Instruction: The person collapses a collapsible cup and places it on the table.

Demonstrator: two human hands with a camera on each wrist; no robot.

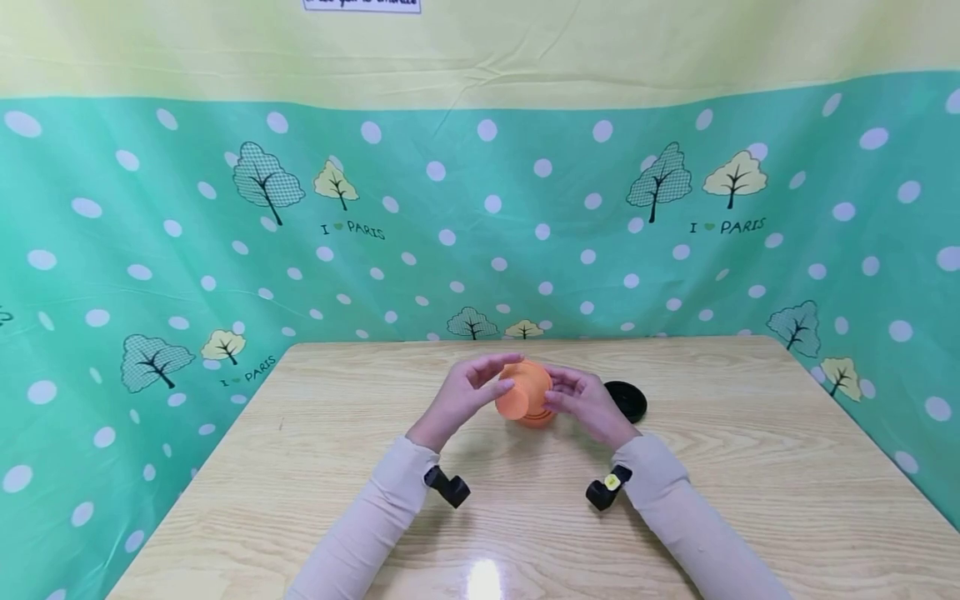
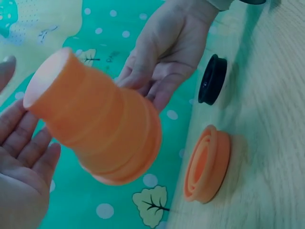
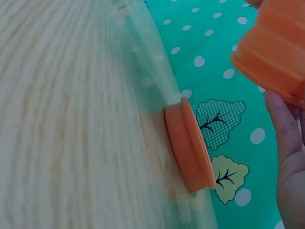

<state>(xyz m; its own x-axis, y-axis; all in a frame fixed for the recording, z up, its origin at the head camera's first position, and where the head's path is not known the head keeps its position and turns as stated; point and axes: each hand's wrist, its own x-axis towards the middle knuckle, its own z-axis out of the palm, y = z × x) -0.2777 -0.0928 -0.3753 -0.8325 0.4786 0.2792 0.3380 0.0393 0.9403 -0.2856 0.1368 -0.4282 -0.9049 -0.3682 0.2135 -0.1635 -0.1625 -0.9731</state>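
Observation:
An orange collapsible cup (image 2: 105, 119), drawn out into tapering steps, is held tilted above the table. My right hand (image 1: 592, 404) grips its wide rim, with fingers and thumb on either side. Around the narrow end is my left hand (image 1: 468, 396); its fingers lie loosely extended near the edge, and in the left wrist view its thumb stands apart from the cup. Below the cup, a flat orange ringed piece (image 2: 219, 167) rests on the table, its nested rings facing up. The head view shows it mostly hidden behind the cup.
A round black lid-like piece (image 1: 625, 402) lies on the wooden table (image 1: 300, 467) beside my right hand. Behind the table's far edge hangs a green polka-dot cloth (image 1: 495, 183). Each wrist carries a small black camera (image 1: 447, 486).

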